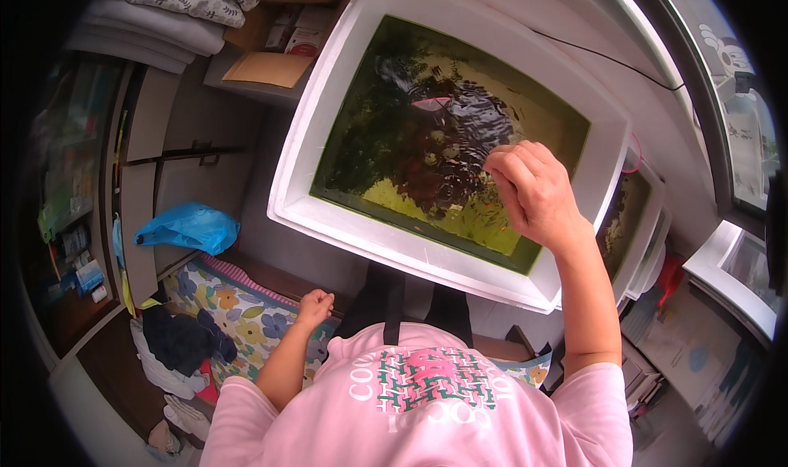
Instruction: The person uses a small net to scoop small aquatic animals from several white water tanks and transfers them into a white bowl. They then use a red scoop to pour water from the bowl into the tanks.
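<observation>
A large white foam box (369, 236) stands before me, holding greenish water (554, 153). My right hand (532, 190) hangs above the water near the box's right side, with its fingers bent down and drawn together. Its fingertips are partly hidden, so whether they pinch something small cannot be told. Small orange and dark fish (486, 211) gather below that hand. Dark water plants (369, 119) fill the left part, and a pink object (432, 104) shows at the rippled surface. My left hand (316, 306) is loosely curled at my left side, with nothing visible in it.
A second white container (634, 233) with water stands to the right. At left are a blue plastic bag (191, 227), a flowered bedspread (246, 307) and a glass-fronted cabinet (74, 221). An open cardboard box (268, 68) sits behind. A thin black cable (609, 59) runs along the wall.
</observation>
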